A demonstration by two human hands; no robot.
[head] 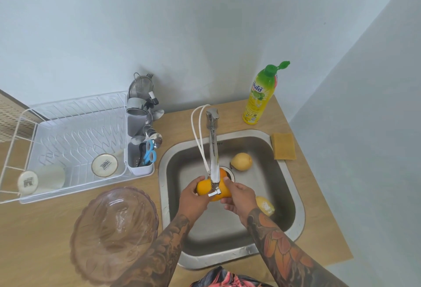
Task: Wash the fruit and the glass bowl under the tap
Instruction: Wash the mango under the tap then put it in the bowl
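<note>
Both my hands hold an orange fruit under the spout of the chrome tap, over the steel sink. My left hand grips its left side and my right hand grips its right side. A second orange fruit lies just behind it, mostly hidden by the tap. A yellow pear-like fruit rests in the sink at the back. A lemon lies in the sink by my right wrist. The pinkish glass bowl stands on the wooden counter left of the sink.
A white dish rack with two cups stands at the left, with a cutlery holder of utensils and blue scissors on its right side. A dish soap bottle and a yellow sponge sit behind the sink. White hoses loop beside the tap.
</note>
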